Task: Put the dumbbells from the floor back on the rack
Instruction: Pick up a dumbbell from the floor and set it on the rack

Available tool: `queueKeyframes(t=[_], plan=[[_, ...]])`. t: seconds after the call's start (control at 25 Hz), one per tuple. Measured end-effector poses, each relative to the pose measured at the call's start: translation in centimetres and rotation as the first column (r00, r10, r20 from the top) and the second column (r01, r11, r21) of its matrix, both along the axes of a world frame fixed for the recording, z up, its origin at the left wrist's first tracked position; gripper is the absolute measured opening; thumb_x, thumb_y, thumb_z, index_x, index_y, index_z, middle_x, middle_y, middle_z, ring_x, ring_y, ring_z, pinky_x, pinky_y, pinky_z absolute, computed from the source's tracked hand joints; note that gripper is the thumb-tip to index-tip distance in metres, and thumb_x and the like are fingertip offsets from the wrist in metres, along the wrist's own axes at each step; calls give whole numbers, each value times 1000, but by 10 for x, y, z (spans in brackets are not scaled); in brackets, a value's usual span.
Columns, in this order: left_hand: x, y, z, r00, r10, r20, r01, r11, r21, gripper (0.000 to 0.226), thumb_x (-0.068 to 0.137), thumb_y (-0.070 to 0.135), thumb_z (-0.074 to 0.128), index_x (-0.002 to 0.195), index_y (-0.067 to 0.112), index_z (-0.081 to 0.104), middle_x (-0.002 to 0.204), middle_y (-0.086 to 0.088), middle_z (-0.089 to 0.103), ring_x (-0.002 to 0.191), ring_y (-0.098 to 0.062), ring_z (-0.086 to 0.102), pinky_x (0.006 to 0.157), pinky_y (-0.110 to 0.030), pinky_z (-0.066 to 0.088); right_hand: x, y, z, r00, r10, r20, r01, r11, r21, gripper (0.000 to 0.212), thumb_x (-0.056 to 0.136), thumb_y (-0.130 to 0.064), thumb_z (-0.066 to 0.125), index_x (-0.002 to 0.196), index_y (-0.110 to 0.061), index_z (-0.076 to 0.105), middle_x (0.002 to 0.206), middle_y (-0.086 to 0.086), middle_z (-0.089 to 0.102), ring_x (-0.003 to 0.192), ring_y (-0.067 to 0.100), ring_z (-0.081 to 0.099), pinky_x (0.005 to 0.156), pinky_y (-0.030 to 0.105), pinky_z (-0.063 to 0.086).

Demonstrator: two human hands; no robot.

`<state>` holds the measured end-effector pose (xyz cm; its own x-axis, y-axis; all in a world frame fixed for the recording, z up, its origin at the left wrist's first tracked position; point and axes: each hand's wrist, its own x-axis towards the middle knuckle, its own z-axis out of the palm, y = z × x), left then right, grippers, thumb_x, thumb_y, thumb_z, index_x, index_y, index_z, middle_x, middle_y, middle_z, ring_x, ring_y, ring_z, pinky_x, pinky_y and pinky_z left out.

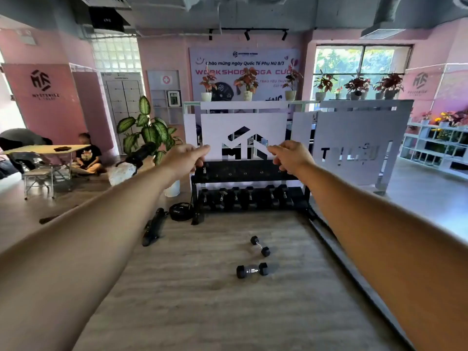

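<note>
Head view: hex-ended dumbbells [260,245], woodgrain floor [202,300].

A gym room is shown: pink walls [162,57], wood-look floor [192,300], a sunlit window [362,69], potted plants [147,130], a folding table [48,148].

Bare wooden floor [202,300] fills the lower middle of the frame, open around my two dumbbells [260,245] [252,270]. Left of centre, a black bar [154,226] and a black disc [180,211] crowd the rack [248,198]. A dark rail [354,274] bounds the right. The rack's lower shelf is packed; its upper tray mostly free.
</note>
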<state>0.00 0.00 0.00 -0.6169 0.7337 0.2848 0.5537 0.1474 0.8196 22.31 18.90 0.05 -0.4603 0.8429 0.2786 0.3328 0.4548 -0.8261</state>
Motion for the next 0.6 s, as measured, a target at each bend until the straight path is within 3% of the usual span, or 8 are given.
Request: queueKeyframes(t=[0.08,0.12,0.36,0.6], plan=[[5,16,-19,1000,-1,-22,0,999,-48,52,91,59,67,96,7,73,90,0,74,85,-18,65,84,-34,52,0,10,-19,998,5,63,-6,1000,12,38,91,-46,65,102,-10,71,83,-3,74,72,15,64,77,36,55],[6,24,-33,999,-1,-38,-2,997,-79,50,88,62,68,94,12,73,91,-1,73,87,-18,65,85,-35,51,1,17,-34,995,17,99,-19,1000,20,36,90,-48,66,101,-15,71,85,-4,75,77,16,67,81,39,57],[30,66,-107,999,-29,-30,23,980,-198,43,82,66,69,83,23,70,83,5,67,81,-17,63,70,-32,46,13,46,-109,965,56,255,-55,998,-12,25,86,-53,65,91,-29,70,89,-5,74,86,19,71,82,42,60],[50,105,-176,998,-43,-48,25,948,-318,34,87,57,72,89,22,70,83,8,66,80,-11,63,71,-30,47,19,80,-194,926,93,367,-81,996,-49,30,87,-51,64,108,-30,67,99,-12,69,83,11,66,81,38,60]])
